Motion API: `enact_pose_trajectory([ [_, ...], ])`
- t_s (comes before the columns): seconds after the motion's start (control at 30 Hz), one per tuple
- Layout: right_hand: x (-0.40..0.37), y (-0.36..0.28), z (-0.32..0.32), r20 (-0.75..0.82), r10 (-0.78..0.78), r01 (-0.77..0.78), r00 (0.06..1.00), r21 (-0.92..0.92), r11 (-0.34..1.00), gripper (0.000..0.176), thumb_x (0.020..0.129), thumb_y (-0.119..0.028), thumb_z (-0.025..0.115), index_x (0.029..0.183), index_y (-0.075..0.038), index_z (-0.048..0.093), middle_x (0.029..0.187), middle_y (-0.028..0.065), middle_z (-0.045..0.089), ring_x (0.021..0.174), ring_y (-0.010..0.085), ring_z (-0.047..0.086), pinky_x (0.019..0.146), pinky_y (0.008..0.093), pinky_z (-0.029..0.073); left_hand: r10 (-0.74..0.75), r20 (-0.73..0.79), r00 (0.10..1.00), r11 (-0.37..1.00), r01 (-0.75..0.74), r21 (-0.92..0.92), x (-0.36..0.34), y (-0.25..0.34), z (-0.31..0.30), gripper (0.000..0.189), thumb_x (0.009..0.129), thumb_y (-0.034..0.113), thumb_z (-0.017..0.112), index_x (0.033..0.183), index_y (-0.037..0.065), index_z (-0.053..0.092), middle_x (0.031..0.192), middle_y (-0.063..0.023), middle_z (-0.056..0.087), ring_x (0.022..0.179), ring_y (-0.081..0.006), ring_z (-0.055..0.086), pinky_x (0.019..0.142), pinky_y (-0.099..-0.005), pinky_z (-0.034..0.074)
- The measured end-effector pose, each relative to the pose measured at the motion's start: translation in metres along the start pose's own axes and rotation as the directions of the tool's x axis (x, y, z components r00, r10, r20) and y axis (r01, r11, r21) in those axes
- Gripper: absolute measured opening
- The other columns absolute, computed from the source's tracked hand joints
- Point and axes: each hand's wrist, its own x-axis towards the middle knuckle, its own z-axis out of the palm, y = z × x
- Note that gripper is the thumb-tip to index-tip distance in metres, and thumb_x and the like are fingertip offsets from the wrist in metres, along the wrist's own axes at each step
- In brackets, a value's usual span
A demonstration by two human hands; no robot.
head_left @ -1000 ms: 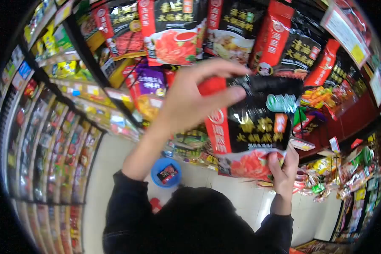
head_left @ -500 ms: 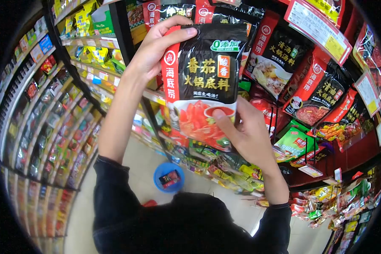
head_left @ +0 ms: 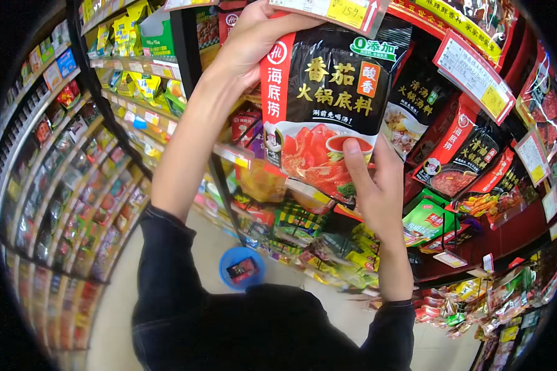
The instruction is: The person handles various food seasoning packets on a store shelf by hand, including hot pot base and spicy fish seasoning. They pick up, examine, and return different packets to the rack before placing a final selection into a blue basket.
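Observation:
A black and red packet (head_left: 334,86) with a picture of tomatoes is held upright before the shelf, its front facing me. My left hand (head_left: 244,46) grips its upper left edge, partly under a price tag (head_left: 346,13) that overlaps the packet's top. My right hand (head_left: 377,185) holds the lower right side, thumb on the front over the tomato picture, the other fingers behind it. Similar packets hang to the right, among them a black and red one (head_left: 461,145) and a green one (head_left: 428,217).
A blue basket (head_left: 223,272) with a dark packet (head_left: 242,270) in it stands on the floor (head_left: 198,244) below. Curved-looking shelves (head_left: 74,204) of goods line the left. A hanging price card (head_left: 474,74) and metal hooks stick out at the right.
Both hands and the packet have moved up and to the right, closer to the hanging packets. The packet's top now lies behind a price tag.

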Motion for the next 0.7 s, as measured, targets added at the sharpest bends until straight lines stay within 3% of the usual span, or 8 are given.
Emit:
enact_pose_trajectory([
  [0.13,0.000,-0.001,-0.002,0.061,0.117,-0.118,0.991,0.005,0.993,0.036,0.101,-0.032,0.058,0.117,0.001,0.060,0.089,0.0133,0.060,0.065,0.0222,0.050,0.062,0.0337,0.041,-0.032,0.016,0.999,0.999,0.032,0.008,0.006,0.003,-0.001,0.029,0.089,0.002,0.068,0.118,-0.004,0.066,0.114,-0.0137,0.071,0.099,-0.0179,0.071,0.087,-0.0290,0.058],
  [0.23,0.002,0.001,0.000,0.057,0.056,-0.056,0.997,-0.010,0.998,0.037,0.101,-0.032,0.057,0.117,0.001,0.060,0.088,0.0134,0.060,0.064,0.0227,0.050,0.062,0.0345,0.041,-0.043,0.094,0.995,0.999,0.043,0.002,0.009,0.007,-0.013,0.032,0.089,-0.001,0.065,0.121,-0.007,0.064,0.120,-0.0157,0.068,0.103,-0.0195,0.070,0.092,-0.0317,0.057],
  [0.43,0.006,-0.010,-0.006,0.115,0.175,-0.168,0.978,-0.069,0.983,0.038,0.101,-0.034,0.056,0.109,0.003,0.061,0.085,0.0184,0.060,0.065,0.0290,0.054,0.063,0.0391,0.043,-0.125,0.103,0.987,0.987,0.134,-0.085,0.016,0.008,-0.021,0.035,0.088,-0.002,0.066,0.123,-0.006,0.061,0.120,-0.0153,0.068,0.104,-0.0204,0.069,0.094,-0.0332,0.056],
  [0.63,0.013,0.003,-0.013,0.139,0.283,-0.262,0.949,-0.154,0.953,0.038,0.100,-0.032,0.056,0.108,0.004,0.061,0.086,0.0244,0.065,0.073,0.0374,0.063,0.069,0.0429,0.048,-0.237,-0.005,0.971,0.964,0.236,0.121,0.035,-0.018,-0.023,0.032,0.087,0.003,0.070,0.118,-0.003,0.064,0.113,-0.0110,0.071,0.099,-0.0179,0.069,0.091,-0.0310,0.056],
  [0.7,0.010,0.013,-0.016,0.094,0.256,-0.207,0.962,-0.362,0.909,0.037,0.099,-0.030,0.057,0.107,0.006,0.061,0.086,0.0245,0.065,0.074,0.0380,0.064,0.070,0.0441,0.049,0.001,-0.010,1.000,0.832,0.005,0.555,0.040,-0.018,-0.005,0.033,0.088,0.005,0.070,0.121,-0.001,0.064,0.111,-0.0095,0.072,0.100,-0.0188,0.069,0.090,-0.0311,0.054],
])
